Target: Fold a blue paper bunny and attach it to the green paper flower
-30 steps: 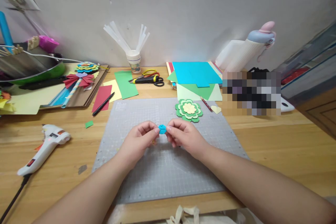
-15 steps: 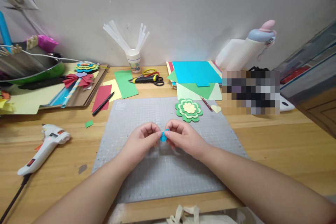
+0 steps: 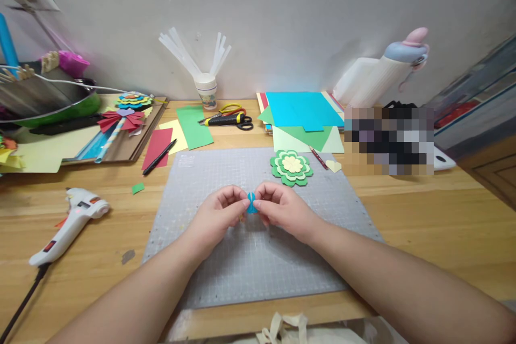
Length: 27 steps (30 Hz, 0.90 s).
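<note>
- Two hands meet above the mat (image 3: 226, 266), and there's the blue piece (image 3: 251, 205), right between them, around the middle of the mat!
- Left hand (image 3: 216, 210): thumb and fingers pinched together on the near side of that little scrap. Right hand (image 3: 285, 209): a matching pinch on the opposite edge, the fingertips almost meeting.
- Why both? It's tiny; a light grip from each side probably gives finer control than one fist could.
- Over to the flower (image 3: 291, 165), resting at the far side of the mat beyond the right hand, seemingly placed there to leave the middle for working.
- The glue gun (image 3: 69, 223) lies off the mat on the left, within reach yet well apart from the paper, likely a sensible spot for a hot nozzle.
- And the cup (image 3: 206, 91) gathers the white sticks (image 3: 179, 49) by the wall, presumably so they don't roll about.
- Materials now! The blue piece looks like paper, rounded, a dark line down its middle; crease or gap, I can't tell.
- The flower: scalloped layers, deep green, pale green, cream at the heart.
- Underneath it all, a flat grey mat printed with a fine grid, on a table (image 3: 423, 231) of warm, streaky wood grain.
</note>
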### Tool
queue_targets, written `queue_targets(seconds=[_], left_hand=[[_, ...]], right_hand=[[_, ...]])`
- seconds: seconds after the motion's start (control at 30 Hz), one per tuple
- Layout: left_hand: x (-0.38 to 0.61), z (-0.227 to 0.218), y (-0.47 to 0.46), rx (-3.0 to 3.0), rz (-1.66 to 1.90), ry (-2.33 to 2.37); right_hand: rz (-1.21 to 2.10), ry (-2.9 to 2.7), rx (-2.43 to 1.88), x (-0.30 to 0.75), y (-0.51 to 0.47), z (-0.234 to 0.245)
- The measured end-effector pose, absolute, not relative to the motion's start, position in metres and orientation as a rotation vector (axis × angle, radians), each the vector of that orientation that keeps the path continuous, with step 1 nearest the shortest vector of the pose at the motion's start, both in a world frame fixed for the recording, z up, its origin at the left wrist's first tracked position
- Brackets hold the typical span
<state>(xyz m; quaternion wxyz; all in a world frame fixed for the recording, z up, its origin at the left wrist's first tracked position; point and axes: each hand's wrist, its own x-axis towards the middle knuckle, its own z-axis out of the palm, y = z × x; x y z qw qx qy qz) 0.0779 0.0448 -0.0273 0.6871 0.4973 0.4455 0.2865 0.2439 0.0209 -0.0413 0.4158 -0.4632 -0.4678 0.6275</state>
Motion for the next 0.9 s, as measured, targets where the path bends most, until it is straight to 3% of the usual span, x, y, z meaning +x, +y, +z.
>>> queue_targets(seconds=[0.9], left_hand=[[0.0797, -0.0296, 0.0466, 1.168, 0.625, 1.071]], right_hand=[[1.543, -1.222, -1.214, 0.2459, 0.0199, -0.0422]])
